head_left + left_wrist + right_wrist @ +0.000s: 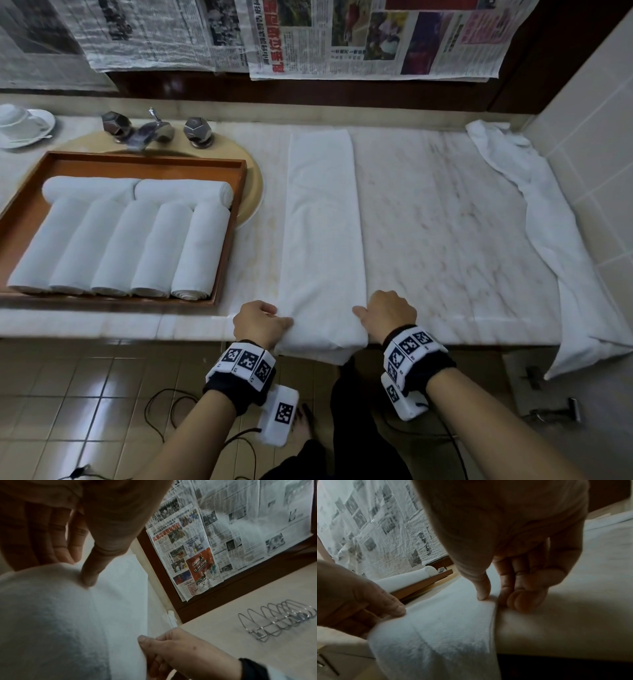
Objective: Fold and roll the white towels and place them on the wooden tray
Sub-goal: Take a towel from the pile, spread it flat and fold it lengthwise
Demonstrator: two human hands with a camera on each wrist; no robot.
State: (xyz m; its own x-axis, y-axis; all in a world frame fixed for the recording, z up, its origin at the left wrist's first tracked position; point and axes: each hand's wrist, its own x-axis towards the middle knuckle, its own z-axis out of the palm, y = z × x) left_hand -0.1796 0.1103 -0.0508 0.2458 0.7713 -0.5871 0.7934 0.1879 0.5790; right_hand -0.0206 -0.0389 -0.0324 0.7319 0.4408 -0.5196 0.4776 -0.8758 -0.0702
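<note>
The left hand and right hand each pinch a near corner of the folded towel, thumbs on top, the other fingers curled at its edges and partly hidden. This long, soft white strip runs from the bench's near edge, where its end droops over, to the far wall. Left of it, a wooden tray holds seven rolled towels over the sink; a crumpled towel lies far right on the veined marble by the tiled wall.
</note>
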